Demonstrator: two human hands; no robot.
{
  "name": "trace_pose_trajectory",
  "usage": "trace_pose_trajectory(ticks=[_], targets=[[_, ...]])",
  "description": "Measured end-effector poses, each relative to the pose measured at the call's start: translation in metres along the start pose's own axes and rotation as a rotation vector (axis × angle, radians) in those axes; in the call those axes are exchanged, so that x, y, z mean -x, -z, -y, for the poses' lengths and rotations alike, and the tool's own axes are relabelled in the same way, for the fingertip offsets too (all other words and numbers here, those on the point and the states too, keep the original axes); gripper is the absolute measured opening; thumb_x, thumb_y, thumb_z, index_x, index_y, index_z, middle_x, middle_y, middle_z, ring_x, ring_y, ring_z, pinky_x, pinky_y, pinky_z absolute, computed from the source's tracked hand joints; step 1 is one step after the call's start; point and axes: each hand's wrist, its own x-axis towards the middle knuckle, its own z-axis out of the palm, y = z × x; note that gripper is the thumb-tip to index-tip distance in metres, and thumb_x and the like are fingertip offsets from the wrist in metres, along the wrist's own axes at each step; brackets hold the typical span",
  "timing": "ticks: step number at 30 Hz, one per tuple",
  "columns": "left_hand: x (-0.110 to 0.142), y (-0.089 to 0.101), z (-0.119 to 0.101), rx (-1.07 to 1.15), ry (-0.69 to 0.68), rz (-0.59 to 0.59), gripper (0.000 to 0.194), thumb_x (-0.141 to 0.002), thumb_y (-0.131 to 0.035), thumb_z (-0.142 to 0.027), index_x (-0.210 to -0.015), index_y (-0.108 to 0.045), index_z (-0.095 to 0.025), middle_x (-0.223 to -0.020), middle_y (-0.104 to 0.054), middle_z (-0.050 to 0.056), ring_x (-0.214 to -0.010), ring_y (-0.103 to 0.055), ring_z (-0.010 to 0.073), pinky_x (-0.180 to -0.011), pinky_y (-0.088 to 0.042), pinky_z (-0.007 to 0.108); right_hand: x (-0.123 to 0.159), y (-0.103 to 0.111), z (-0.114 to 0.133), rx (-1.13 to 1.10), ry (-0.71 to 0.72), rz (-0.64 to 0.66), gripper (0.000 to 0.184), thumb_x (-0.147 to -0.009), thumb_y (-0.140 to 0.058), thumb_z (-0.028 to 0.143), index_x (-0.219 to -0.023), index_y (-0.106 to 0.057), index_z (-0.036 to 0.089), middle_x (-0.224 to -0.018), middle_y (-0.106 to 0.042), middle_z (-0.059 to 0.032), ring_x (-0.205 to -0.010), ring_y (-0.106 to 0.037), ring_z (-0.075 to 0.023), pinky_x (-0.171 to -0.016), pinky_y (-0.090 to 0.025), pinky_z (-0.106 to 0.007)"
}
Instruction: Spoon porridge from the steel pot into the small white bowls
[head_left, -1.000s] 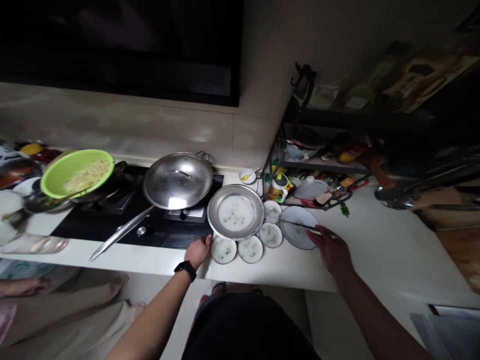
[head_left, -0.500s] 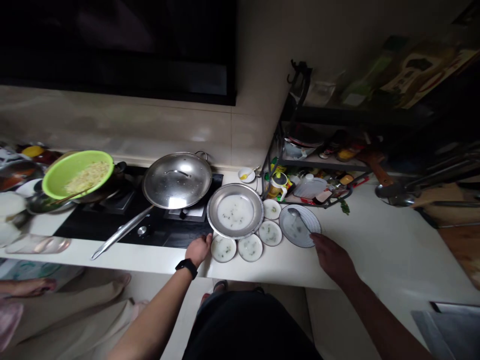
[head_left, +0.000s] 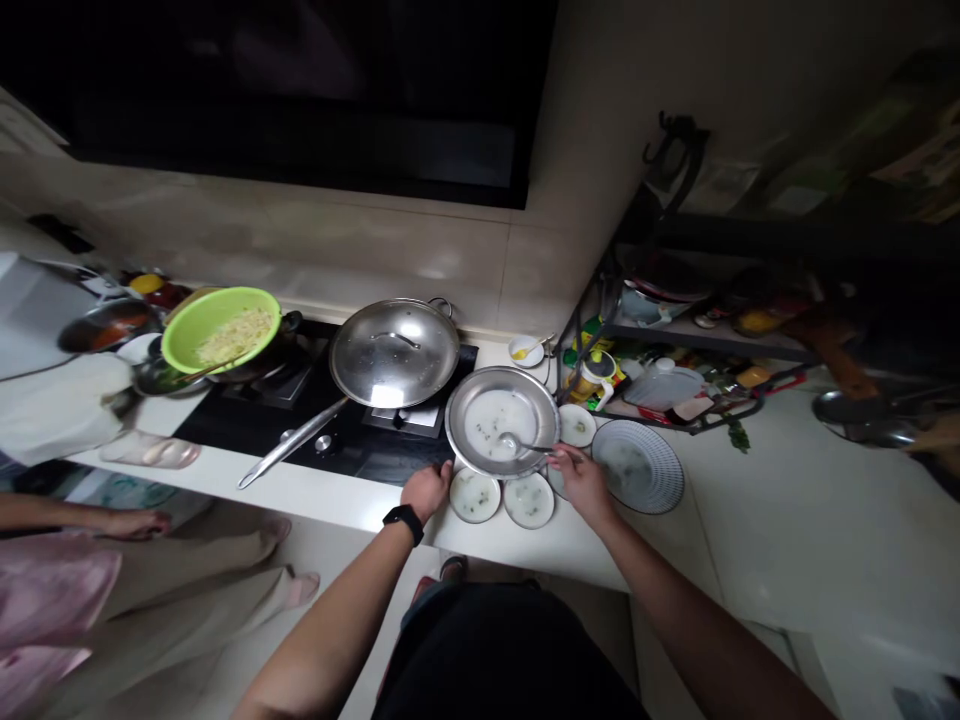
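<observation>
Our right hand (head_left: 581,485) is closed on the handle of a metal spoon (head_left: 526,445), its arm angled in from the side so the bowl dips into the milky liquid (head_left: 487,418) in a steel plate (head_left: 451,425). That plate sits near the front edge of the tabletop (head_left: 570,545), beside the black cooktop (head_left: 375,465), with small white plates (head_left: 475,496) gathered along its near side, seemingly within the spoon's easy reach. Our left hand (head_left: 427,490), below a black watch (head_left: 403,522), lies half-curled at the plate's near rim, apparently steadying it; we cannot tell whether it grips.
</observation>
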Motion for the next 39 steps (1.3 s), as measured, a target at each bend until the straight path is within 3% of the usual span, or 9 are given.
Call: trace_pose_trajectory(ticks=[3,6,12,16,25,29,32,36,39], targets=[[0.001,0.000,0.000,0.008,0.008,-0.002,0.064,-0.104,-0.022,-0.054,-0.101,-0.072,-0.015,-0.105,-0.078,0.019,-0.107,-0.073,0.0280,-0.087,-0.050,0.034,0.002,-0.006,-0.010,-0.265,-0.203,-0.072,0.042,-0.075,-0.078,0.057,-0.092,-0.070,0.020,-0.077,-0.077,-0.0075,-0.078,-0.078,-0.0284,-0.079,-0.063,-0.044],[0.001,0.000,0.000,0.015,0.010,-0.001,0.064,-0.104,-0.022,-0.055,-0.102,-0.072,-0.015,-0.105,-0.078,0.019,-0.107,-0.073,0.0282,-0.088,-0.049,0.034,0.003,-0.006,-0.012,-0.424,-0.311,-0.095,0.038,-0.072,-0.083,0.050,-0.087,-0.068,0.019,-0.074,-0.076,-0.0076,-0.074,-0.078,-0.0275,-0.079,-0.064,-0.043],[0.002,0.000,0.002,-0.003,-0.011,-0.002,0.063,-0.104,-0.022,-0.054,-0.100,-0.071,-0.015,-0.106,-0.078,0.019,-0.107,-0.073,0.0283,-0.087,-0.050,0.034,0.003,0.013,0.000,-0.501,-0.266,-0.115,0.039,-0.071,-0.086,0.047,-0.090,-0.068,0.018,-0.079,-0.077,-0.0089,-0.079,-0.079,-0.0286,-0.083,-0.064,-0.045],[0.001,-0.002,0.002,-0.038,-0.014,0.003,0.062,-0.104,-0.022,-0.054,-0.102,-0.071,-0.016,-0.107,-0.078,0.018,-0.107,-0.073,0.0278,-0.088,-0.050,0.033,0.006,0.050,0.012,-0.520,-0.218,-0.183,0.042,-0.070,-0.088,0.047,-0.091,-0.070,0.016,-0.078,-0.077,-0.0102,-0.082,-0.079,-0.0311,-0.089,-0.062,-0.050],[-0.002,0.001,-0.003,-0.061,-0.020,0.009,0.068,-0.103,-0.019,-0.058,-0.095,-0.072,-0.016,-0.103,-0.078,0.020,-0.105,-0.073,0.0300,-0.087,-0.051,0.035,0.031,0.179,0.010,-0.490,-0.113,-0.486,0.044,-0.055,-0.096,0.043,-0.077,-0.069,0.016,-0.086,-0.076,-0.0081,-0.075,-0.078,-0.0297,-0.083,-0.065,-0.053],[-0.003,0.001,-0.004,-0.076,-0.026,0.004,0.068,-0.103,-0.019,-0.057,-0.095,-0.073,-0.016,-0.103,-0.078,0.020,-0.106,-0.073,0.0309,-0.087,-0.051,0.035,0.042,0.206,0.003,-0.338,-0.089,-0.573,0.045,-0.059,-0.092,0.048,-0.081,-0.071,0.016,-0.086,-0.076,-0.0088,-0.073,-0.077,-0.0281,-0.084,-0.064,-0.052],[-0.003,0.001,-0.005,-0.082,-0.024,0.009,0.069,-0.103,-0.019,-0.057,-0.095,-0.073,-0.015,-0.104,-0.078,0.020,-0.107,-0.073,0.0312,-0.087,-0.051,0.035,0.048,0.210,0.001,0.013,-0.048,-0.495,0.041,-0.073,-0.079,0.054,-0.091,-0.075,0.018,-0.081,-0.077,-0.0087,-0.078,-0.078,-0.0304,-0.088,-0.062,-0.054],[-0.001,0.001,-0.006,-0.087,-0.016,0.009,0.068,-0.104,-0.019,-0.056,-0.098,-0.072,-0.015,-0.105,-0.077,0.020,-0.107,-0.072,0.0302,-0.087,-0.051,0.034,0.056,0.200,0.005,0.571,0.254,-0.176,0.030,-0.084,-0.064,0.048,-0.097,-0.078,0.025,-0.104,-0.079,-0.0107,-0.103,-0.074,-0.0321,-0.101,-0.055,-0.051],[0.001,0.001,-0.006,-0.077,-0.021,0.004,0.067,-0.104,-0.019,-0.055,-0.100,-0.072,-0.014,-0.108,-0.077,0.020,-0.108,-0.072,0.0294,-0.088,-0.051,0.034,0.058,0.172,0.016,0.669,0.426,-0.009,0.028,-0.088,-0.060,0.041,-0.104,-0.079,0.027,-0.117,-0.077,-0.0084,-0.110,-0.072,-0.0288,-0.104,-0.055,-0.045]])
